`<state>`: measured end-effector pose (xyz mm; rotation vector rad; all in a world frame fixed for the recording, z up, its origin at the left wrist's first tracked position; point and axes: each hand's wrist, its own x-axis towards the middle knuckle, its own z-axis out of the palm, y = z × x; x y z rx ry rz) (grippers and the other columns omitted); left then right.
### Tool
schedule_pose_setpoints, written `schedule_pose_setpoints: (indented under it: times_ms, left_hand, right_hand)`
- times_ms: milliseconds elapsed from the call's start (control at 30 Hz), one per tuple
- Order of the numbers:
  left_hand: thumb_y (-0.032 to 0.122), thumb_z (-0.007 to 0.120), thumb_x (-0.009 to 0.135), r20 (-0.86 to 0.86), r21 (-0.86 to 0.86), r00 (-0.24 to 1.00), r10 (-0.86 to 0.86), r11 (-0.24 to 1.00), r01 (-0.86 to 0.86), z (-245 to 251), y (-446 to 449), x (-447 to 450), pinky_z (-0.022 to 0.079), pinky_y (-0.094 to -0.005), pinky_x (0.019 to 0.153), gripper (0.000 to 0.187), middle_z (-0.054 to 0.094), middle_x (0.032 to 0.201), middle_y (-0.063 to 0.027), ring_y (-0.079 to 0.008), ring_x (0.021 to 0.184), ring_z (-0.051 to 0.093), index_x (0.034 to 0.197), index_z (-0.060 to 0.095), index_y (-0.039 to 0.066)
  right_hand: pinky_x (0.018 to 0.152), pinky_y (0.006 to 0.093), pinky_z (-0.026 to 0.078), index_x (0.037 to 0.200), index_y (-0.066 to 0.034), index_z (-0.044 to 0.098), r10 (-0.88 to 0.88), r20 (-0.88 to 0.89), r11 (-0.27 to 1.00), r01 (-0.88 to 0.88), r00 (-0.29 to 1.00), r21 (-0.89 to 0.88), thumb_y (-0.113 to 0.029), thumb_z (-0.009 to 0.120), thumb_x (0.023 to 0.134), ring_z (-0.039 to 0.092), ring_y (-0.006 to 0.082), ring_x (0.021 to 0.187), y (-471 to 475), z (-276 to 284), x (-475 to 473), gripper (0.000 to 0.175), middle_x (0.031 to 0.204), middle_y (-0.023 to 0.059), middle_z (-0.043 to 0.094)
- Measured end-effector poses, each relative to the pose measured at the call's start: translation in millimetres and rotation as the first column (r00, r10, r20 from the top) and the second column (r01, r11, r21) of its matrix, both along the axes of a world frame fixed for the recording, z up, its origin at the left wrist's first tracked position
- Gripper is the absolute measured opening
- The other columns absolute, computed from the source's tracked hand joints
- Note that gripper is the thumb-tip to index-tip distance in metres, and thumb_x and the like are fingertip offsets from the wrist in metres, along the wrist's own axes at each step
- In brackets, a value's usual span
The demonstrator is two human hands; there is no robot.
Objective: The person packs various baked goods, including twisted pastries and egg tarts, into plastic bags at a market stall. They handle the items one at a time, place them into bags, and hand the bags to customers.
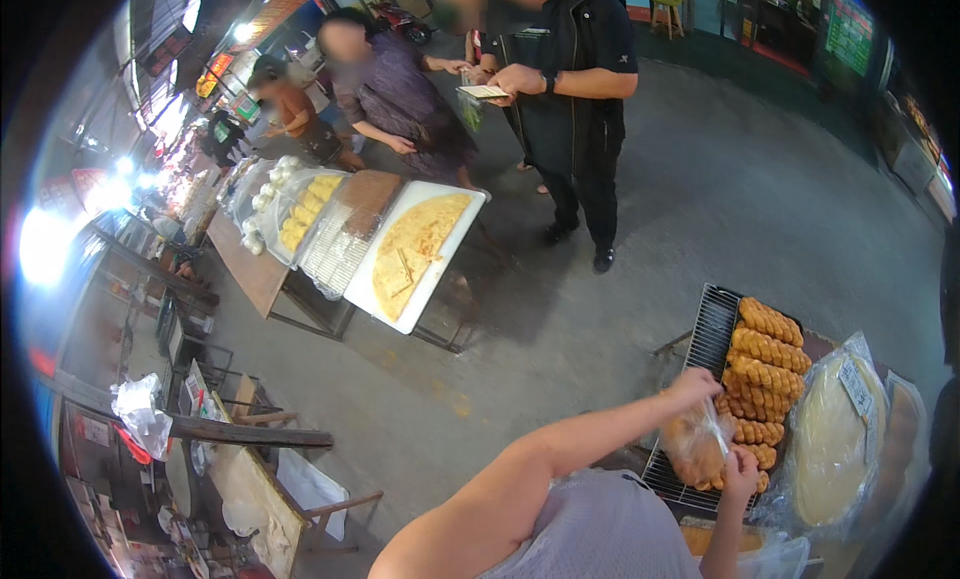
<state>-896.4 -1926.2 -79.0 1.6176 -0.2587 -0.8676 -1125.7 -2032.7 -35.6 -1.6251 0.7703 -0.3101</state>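
Observation:
A clear plastic bag [694, 444] with golden-brown fried dough inside hangs between my two hands, over the wire rack [686, 384]. My left hand [696, 388] pinches the bag's upper edge. Lower and to the right, my right hand [741, 468] grips the gathered neck of the bag. Just beyond the bag, braided fried dough twists [765, 369] lie in a row on the rack. To their right is a large pale flat round [832, 444] under clear plastic, with a written tag [856, 388] on it.
Across the aisle, a table holds a white board [442, 279] with a cut flatbread [420, 241], yellow buns [307, 211] and white buns [262, 196]. A person in black [577, 114] and one in purple [409, 106] stand behind it. A wooden-legged table [262, 489] is lower left.

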Motion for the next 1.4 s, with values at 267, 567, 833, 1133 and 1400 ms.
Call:
schedule_pose_setpoints:
  times_ms: [267, 567, 833, 1133, 1400]
  left_hand:
    - [0.032, 0.067, 0.093, -0.651, -0.132, 0.746, 0.139, 0.948, -0.291, 17.3, 0.2, 7.8, 0.038, -0.0259, 0.057, 0.020, 0.058, 0.069, 0.0006, -0.0107, 0.061, 0.055, 0.086, 0.057, 0.016]
    - [0.026, 0.067, 0.094, 0.349, -0.221, 0.905, -0.245, 0.916, 0.333, 183.5, 30.2, -54.8, 0.051, -0.0365, 0.084, 0.030, 0.065, 0.100, -0.0110, -0.0232, 0.097, 0.066, 0.109, 0.057, 0.002]
    - [0.022, 0.067, 0.093, 0.493, -0.226, 0.838, -0.235, 0.895, 0.384, 179.9, 85.8, -69.2, 0.046, -0.0421, 0.102, 0.048, 0.055, 0.135, -0.0185, -0.0344, 0.125, 0.055, 0.135, 0.051, 0.005]
    - [0.004, 0.066, 0.088, 0.501, -0.230, 0.857, -0.118, 0.937, 0.263, 166.1, 142.8, 7.6, 0.049, -0.0356, 0.096, 0.052, 0.062, 0.129, -0.0143, -0.0263, 0.114, 0.063, 0.138, 0.052, 0.006]
    - [0.019, 0.071, 0.091, 0.425, -0.104, 0.838, -0.341, 0.902, 0.420, 154.4, 199.1, 85.4, 0.049, -0.0323, 0.073, 0.027, 0.065, 0.088, -0.0048, -0.0172, 0.079, 0.061, 0.115, 0.062, 0.009]
  right_hand:
    - [0.074, 0.0253, 0.050, 0.115, -0.0011, 0.060, -0.489, 0.207, 0.741, 0.278, 0.847, 0.612, -0.021, 0.054, 0.104, 0.060, 0.0126, 0.081, -6.1, 23.8, 10.7, 0.024, 0.090, 0.0036, 0.061]
    - [0.100, 0.0307, 0.043, 0.129, 0.0003, 0.056, -0.130, 0.285, 0.985, 0.091, 0.950, 0.146, -0.022, 0.046, 0.107, 0.057, 0.0148, 0.113, 41.8, 142.7, 57.8, 0.033, 0.118, 0.0074, 0.062]
    - [0.091, 0.0301, 0.047, 0.122, -0.0002, 0.061, -0.019, 0.434, 0.905, -0.169, 0.901, 0.391, -0.025, 0.047, 0.108, 0.061, 0.0143, 0.097, 40.2, 137.9, 87.0, 0.032, 0.106, 0.0070, 0.067]
    - [0.065, 0.0200, 0.034, 0.104, -0.0058, 0.067, 0.470, 0.281, 0.835, -0.525, 0.837, 0.164, -0.023, 0.059, 0.100, 0.044, 0.0030, 0.073, 84.1, 161.3, 138.6, 0.019, 0.080, -0.0063, 0.052]
    - [0.067, 0.0218, 0.039, 0.100, -0.0020, 0.066, 0.418, 0.269, 0.862, -0.473, 0.868, 0.185, -0.023, 0.058, 0.100, 0.048, 0.0059, 0.072, 153.3, 153.9, 195.3, 0.022, 0.086, -0.0003, 0.063]
